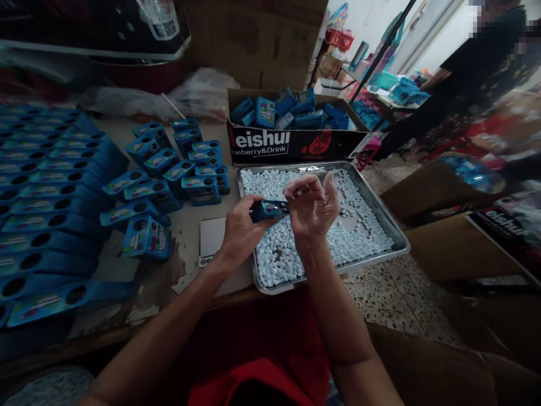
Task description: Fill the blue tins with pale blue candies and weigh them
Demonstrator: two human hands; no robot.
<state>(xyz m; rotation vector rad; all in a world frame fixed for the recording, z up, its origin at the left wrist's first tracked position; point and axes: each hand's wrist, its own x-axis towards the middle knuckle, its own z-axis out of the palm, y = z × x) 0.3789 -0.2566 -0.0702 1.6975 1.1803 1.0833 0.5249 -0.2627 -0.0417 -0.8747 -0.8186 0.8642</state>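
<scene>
My left hand [244, 228] grips a small blue printed candy box [269, 210] between thumb and fingers, tilted with one end towards my other hand. My right hand [311, 206] is turned palm up and cupped, fingers curled over, with small white candies [300, 192] showing in it. Its fingertips come close to the box's end; whether they touch it I cannot tell. Both hands are above a metal tray [399, 251] spread with pale blue and white candies [363, 245], thinner in the middle.
Blue boxes with round holes stand in rows [42, 239] at left, with a looser group [200, 190] beside them. A small scale [212, 239] touches the tray's left side. Behind it, a black carton [270, 148] holds more blue boxes. A person [473, 62] stands at right near open cartons [439, 192].
</scene>
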